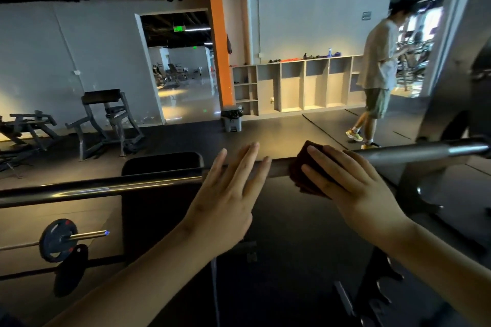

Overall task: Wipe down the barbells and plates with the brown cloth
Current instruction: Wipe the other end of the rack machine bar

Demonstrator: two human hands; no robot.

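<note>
A plate (57, 240) sits low on the left, the left hand (228, 194) lies flat over the barbell (106, 188), fingers straight, holding nothing, and the right hand (353, 186) presses the brown cloth (305, 167) onto it with straight fingers, so I think wiping is on and next needs a slide along.

1. Across the middle of the frame, edge to edge: barbell (106, 188).
2. On it at centre: left hand (225, 194), fingers laid flat over the bar.
3. Just right of that: cloth (305, 159) draped on the bar, under the right hand (353, 188).
4. Behind the bar, left of centre: bench pad (162, 163).
5. Lower left, on the floor: second barbell (87, 234) with a plate (57, 240) on it.
6. Middle left, further back: machines (106, 119).
7. Centre, against the far wall: bin (232, 119), with shelving (292, 85) to its right.
8. Upper right, before the shelving: person (377, 74).
</note>
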